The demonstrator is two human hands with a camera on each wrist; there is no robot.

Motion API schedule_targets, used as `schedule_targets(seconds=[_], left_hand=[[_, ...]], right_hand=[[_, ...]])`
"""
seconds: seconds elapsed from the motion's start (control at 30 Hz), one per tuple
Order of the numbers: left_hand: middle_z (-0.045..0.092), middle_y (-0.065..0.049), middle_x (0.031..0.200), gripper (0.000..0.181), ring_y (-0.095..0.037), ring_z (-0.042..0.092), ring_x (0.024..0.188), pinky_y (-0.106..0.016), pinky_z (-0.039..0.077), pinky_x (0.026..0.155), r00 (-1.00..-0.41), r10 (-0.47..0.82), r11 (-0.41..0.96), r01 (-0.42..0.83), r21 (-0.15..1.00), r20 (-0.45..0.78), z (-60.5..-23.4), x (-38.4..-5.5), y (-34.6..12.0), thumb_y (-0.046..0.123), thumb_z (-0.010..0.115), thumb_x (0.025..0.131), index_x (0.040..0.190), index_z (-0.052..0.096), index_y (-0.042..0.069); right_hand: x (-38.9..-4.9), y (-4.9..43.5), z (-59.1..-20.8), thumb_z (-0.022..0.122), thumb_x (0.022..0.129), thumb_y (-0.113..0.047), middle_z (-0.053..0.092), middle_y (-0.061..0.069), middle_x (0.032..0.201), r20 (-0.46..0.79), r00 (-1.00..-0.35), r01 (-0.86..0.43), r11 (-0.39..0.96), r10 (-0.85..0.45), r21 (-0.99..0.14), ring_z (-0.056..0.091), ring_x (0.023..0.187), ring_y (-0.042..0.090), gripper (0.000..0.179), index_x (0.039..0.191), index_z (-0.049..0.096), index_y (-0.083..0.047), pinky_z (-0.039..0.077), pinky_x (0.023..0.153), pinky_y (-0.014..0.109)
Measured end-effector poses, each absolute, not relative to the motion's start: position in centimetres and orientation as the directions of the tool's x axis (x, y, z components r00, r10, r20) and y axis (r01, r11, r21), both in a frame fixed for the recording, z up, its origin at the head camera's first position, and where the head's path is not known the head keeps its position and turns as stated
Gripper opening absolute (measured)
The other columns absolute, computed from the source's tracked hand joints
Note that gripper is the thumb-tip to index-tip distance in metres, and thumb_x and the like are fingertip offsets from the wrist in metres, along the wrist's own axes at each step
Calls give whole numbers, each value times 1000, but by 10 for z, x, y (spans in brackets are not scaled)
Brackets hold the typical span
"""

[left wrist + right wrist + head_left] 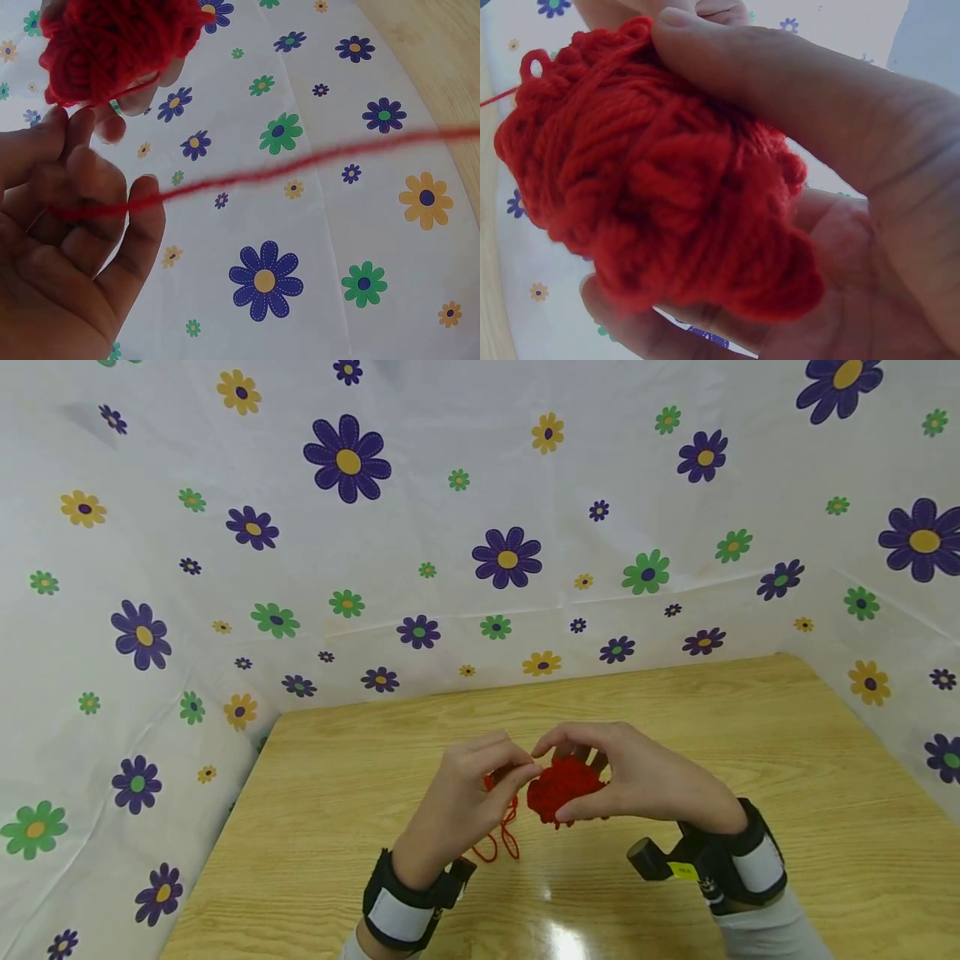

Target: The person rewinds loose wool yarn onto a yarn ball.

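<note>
A ball of red yarn (564, 787) is held in my right hand (637, 772), thumb on one side and fingers on the other. In the right wrist view the yarn ball (667, 180) shows its wound strands and a few loose loops. My left hand (476, 785) is just left of the ball, its thumb and forefinger pinching the yarn close to it. A strand of yarn (255, 176) runs across the curled fingers of the left hand (75, 217) and off to the right in the left wrist view. Loose yarn (510, 839) hangs in loops below the left hand.
A wooden table (360, 760) lies beneath both hands. White cloth with printed flowers (420, 527) rises behind the table and on both sides. Each wrist wears a black strap with a camera (648, 858).
</note>
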State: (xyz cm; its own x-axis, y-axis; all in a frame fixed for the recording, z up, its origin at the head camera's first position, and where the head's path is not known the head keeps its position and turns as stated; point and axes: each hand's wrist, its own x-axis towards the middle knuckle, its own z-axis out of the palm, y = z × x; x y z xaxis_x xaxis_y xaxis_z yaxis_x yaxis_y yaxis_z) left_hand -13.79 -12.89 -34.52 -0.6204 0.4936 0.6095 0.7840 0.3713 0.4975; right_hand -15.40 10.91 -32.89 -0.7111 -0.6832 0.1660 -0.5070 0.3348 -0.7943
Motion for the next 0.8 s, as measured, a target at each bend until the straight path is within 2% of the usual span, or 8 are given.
schedule_targets(seconds=[0.2,0.37,0.57,0.8], left_hand=[[61,2,75,6,-4,45,62,-16,39,54,-625,502,371,780,504,599,-345,-137,-128,3,74,93,89,73,7],[59,3,74,7,-3,42,61,-16,35,53,-631,496,388,776,497,597,-345,-136,-128,3,74,93,87,73,7],[58,3,72,7,-3,41,60,-16,34,53,-626,497,396,779,486,600,-344,-136,-127,3,75,92,87,73,7],[59,2,73,6,-3,41,60,-17,35,52,-636,491,355,770,530,596,-343,-133,-127,3,76,91,88,74,7]], right_hand=[[-156,108,-331,87,83,-27,69,-1,114,161,-711,-520,357,-685,-776,66,101,18,48,126,68,-16,60,80,28],[-157,108,-332,88,82,-24,68,-1,112,166,-710,-535,371,-684,-759,66,100,17,42,120,71,-17,59,81,27],[-158,107,-333,89,81,-22,67,-3,108,178,-710,-560,393,-681,-729,65,97,15,39,115,73,-18,59,80,26],[-159,108,-333,90,79,-22,67,-2,108,180,-717,-569,416,-674,-709,66,97,15,37,111,72,-18,59,79,27]])
